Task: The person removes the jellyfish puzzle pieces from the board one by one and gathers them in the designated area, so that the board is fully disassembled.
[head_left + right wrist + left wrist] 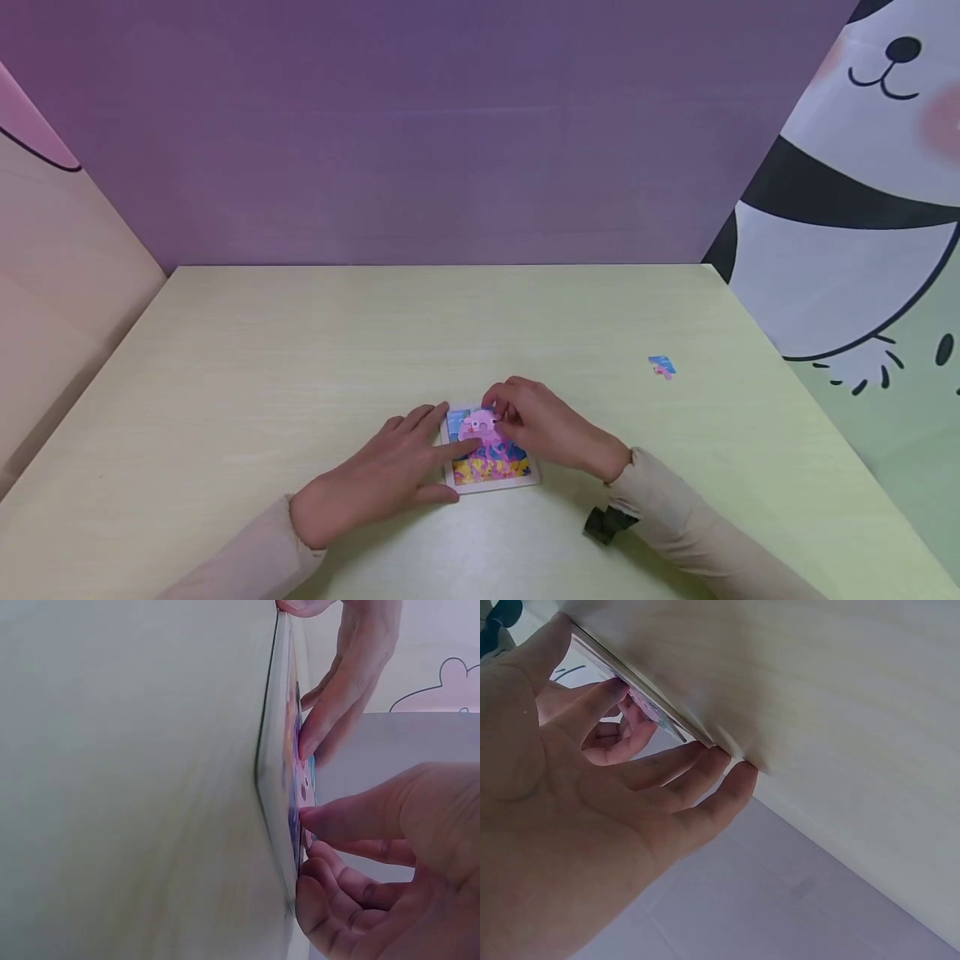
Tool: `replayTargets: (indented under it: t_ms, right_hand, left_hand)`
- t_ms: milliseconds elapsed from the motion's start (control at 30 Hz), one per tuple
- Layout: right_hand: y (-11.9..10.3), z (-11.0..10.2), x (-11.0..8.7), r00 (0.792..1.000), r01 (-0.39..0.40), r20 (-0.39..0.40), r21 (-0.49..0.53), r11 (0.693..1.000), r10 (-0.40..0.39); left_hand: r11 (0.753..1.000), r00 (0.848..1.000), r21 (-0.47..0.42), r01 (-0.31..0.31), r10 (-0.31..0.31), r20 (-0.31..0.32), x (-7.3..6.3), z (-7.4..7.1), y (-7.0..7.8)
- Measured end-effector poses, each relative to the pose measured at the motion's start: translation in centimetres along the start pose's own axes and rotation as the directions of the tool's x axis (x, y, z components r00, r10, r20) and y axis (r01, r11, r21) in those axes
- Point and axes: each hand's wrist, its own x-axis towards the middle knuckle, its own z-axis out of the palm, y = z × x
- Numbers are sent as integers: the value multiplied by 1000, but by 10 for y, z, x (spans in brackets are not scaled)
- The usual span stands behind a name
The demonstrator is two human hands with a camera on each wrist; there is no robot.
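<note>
A small jigsaw puzzle (491,471) in a white frame lies on the table, showing a pink octopus-like figure over blue and yellow. My left hand (382,479) is spread along its left edge, index finger on the picture, thumb at the lower left corner; in the left wrist view the other fingertips (718,756) rest by the frame's edge. At the upper right of the picture, my right hand (551,425) has curled fingers and pinches a puzzle piece, mostly hidden by the thumb and index finger. In the right wrist view the thumb (352,817) touches the picture surface.
A loose blue and pink puzzle piece (663,367) lies on the pale table (315,333), farther back and to the right. A black device (607,525) is attached at the right sleeve. A purple wall panel (435,142) stands behind the table, with printed panels at both sides.
</note>
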Motion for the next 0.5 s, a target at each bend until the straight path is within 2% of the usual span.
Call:
replayTargets:
  t_ms: [267, 500]
  right_hand:
    - [2, 0, 0, 999, 31, -31, -33, 999, -32]
    - [3, 0, 1, 999, 39, -24, -6, 999, -39]
  left_hand:
    - [1000, 1000, -7, -11, 11, 15, 2, 1, 0]
    - [1000, 1000, 11, -15, 15, 13, 1, 2, 0]
